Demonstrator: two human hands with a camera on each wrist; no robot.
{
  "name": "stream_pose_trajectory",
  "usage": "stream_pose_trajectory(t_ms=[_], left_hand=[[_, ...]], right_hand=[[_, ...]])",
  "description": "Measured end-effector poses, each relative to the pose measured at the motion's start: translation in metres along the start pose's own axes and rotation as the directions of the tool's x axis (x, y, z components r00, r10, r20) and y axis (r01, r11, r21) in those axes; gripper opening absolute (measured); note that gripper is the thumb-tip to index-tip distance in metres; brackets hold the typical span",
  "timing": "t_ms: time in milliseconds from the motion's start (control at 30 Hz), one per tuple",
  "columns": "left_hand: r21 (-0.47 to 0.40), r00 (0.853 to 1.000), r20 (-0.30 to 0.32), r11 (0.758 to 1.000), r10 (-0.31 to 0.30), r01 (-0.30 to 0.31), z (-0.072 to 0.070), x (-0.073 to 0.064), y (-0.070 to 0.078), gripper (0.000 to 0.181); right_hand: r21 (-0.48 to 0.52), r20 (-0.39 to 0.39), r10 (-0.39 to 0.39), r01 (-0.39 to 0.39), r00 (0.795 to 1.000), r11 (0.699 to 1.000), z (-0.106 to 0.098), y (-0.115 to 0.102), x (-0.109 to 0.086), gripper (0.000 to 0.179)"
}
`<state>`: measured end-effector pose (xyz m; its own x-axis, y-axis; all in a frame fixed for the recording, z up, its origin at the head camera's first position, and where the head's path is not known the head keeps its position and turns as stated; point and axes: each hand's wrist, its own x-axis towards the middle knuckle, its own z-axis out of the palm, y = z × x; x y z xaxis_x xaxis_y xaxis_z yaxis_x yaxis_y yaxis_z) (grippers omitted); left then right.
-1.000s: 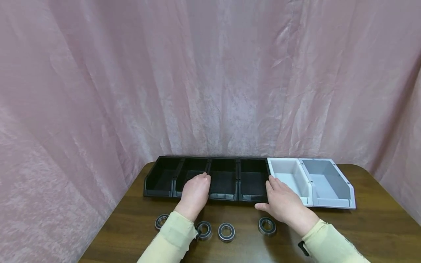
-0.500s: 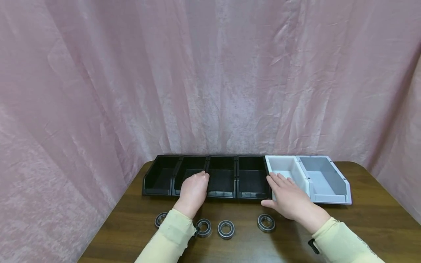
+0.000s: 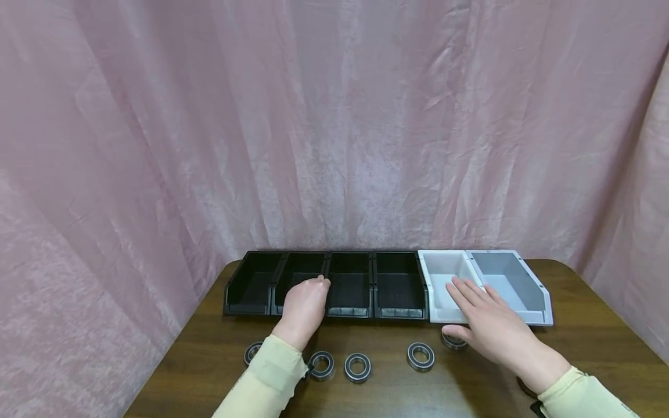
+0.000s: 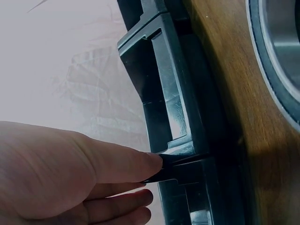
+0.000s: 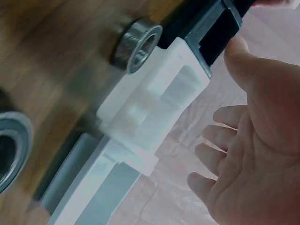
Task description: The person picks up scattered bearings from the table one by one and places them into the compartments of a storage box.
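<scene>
My left hand [image 3: 303,310] is at the front of a row of black storage bins [image 3: 400,312]. In the left wrist view its thumb and curled fingers [image 4: 124,206] pinch the adjoining walls of two black bins [image 4: 176,112]. My right hand [image 3: 499,331] hovers with straight fingers over the white bin [image 3: 439,314] and the edge of the light grey bin [image 3: 538,317]. From the right wrist, the palm [image 5: 262,131] faces the bins and holds nothing. A ball bearing [image 3: 453,344] lies partly hidden beneath the right thumb.
Several more bearings lie on the wooden table [image 3: 387,400] before the bins, among them one bearing [image 3: 358,379] near the middle and one bearing [image 3: 420,368] further right. Another bearing [image 3: 524,387] shows partly by the right wrist. A pink curtain [image 3: 334,128] hangs behind.
My right hand has moved right, from the edge between the black and white bins to over the white and grey bins, uncovering a bearing. The left hand keeps its place.
</scene>
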<state>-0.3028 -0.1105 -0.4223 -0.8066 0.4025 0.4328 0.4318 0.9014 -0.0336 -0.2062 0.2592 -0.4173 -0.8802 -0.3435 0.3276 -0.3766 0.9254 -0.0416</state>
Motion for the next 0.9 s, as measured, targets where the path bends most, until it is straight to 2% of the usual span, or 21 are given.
stream_pose_trajectory(t_ms=[100,400,733,900], left_hand=[[-0.005,1.000,0.005,1.000,-0.001,0.001,0.001,0.000,0.000,0.034],[0.011,0.999,-0.034,1.000,0.016,-0.015,0.001,0.000,-0.001,0.034],[0.015,1.000,-0.013,1.000,-0.001,0.001,0.001,-0.001,-0.002,0.037],[0.007,1.000,0.003,1.000,-0.004,0.004,0.003,0.000,-0.001,0.039]], right_hand=[[0.002,-0.009,0.002,-0.002,1.000,1.000,-0.001,0.005,-0.009,0.086],[-0.033,-0.019,0.027,-0.027,0.999,0.999,0.000,0.021,-0.038,0.088],[-0.056,-0.061,0.021,-0.025,0.998,0.998,0.003,0.031,-0.066,0.088],[-0.085,-0.102,-0.008,-0.001,0.995,0.996,0.005,0.036,-0.081,0.089]])
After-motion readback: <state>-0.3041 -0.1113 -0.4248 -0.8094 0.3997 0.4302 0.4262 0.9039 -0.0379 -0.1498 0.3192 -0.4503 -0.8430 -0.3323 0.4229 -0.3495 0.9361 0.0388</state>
